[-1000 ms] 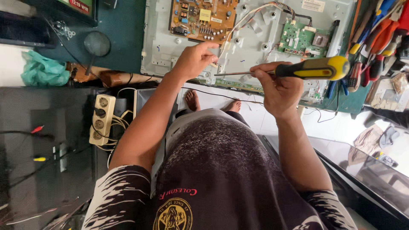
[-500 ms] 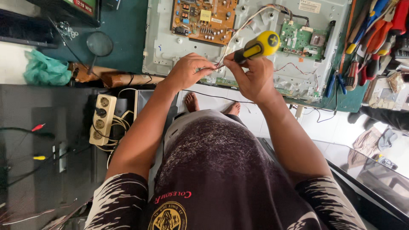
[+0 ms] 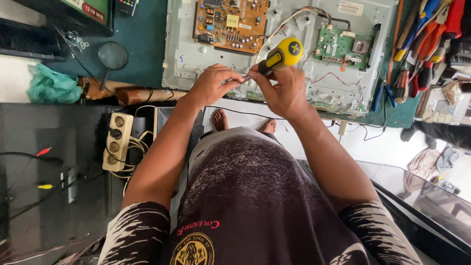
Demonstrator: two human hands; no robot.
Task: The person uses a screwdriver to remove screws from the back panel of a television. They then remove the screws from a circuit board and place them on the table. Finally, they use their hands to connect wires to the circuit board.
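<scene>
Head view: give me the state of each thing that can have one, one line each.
Screwdriver: gripped in the right hand, yellow handle end tilted up.
Left hand: pinching at the screwdriver's tip.
Metal back panel: uncovered, boards exposed.
Brown circuit board: mounted, wires attached.
Green circuit board: mounted, wired.
Power strip: one plug inserted.

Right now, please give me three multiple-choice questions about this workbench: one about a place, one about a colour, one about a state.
1. Where does the orange circuit board sit against the green circuit board?
A. to its left
B. to its right
C. under it

2. What colours has the screwdriver handle?
A. red and white
B. yellow and black
C. all blue

3. What is the right hand doing?
A. resting open
B. gripping the screwdriver
C. holding a cable

Answers:
1 A, the orange board lies left on the metal panel.
2 B, yellow end cap, black grip.
3 B, its fingers close around the handle; the left hand pinches near the tip.
</scene>
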